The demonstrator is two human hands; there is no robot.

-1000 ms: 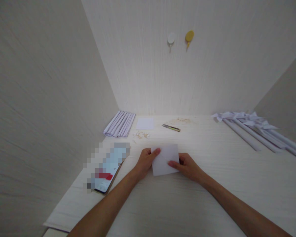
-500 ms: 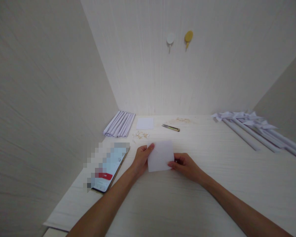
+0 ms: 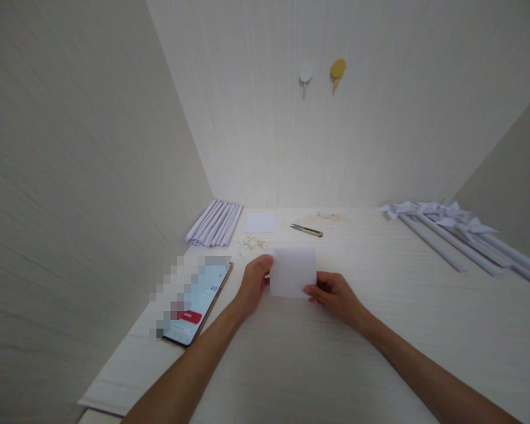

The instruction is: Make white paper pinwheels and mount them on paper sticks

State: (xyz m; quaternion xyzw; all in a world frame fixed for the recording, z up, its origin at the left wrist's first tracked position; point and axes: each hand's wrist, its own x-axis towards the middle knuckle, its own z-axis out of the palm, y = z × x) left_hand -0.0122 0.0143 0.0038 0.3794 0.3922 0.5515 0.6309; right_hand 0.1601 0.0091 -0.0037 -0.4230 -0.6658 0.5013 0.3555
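Between my two hands is a small white square sheet of paper [image 3: 293, 272], held above the pale table. My left hand [image 3: 256, 282] pinches its left edge, with the thumb near the upper left corner. At the lower right corner, my right hand [image 3: 335, 294] grips the sheet between thumb and fingers. Just beyond the paper lie thread snips [image 3: 307, 230] with a yellowish handle. Another white sheet [image 3: 260, 222] lies flat near the back wall, with small pale scraps [image 3: 252, 242] in front of it.
A phone [image 3: 198, 303] with a lit screen lies left of my left forearm. Rolled white paper tubes [image 3: 215, 224] are stacked at the back left. More paper tubes with folded tops [image 3: 450, 235] lie at the right. Two hooks, white [image 3: 305, 73] and yellow [image 3: 338, 69], are on the wall.
The sheet in my hands has moved slightly right and away from me, and now sits straighter. Both hands keep their hold on it.
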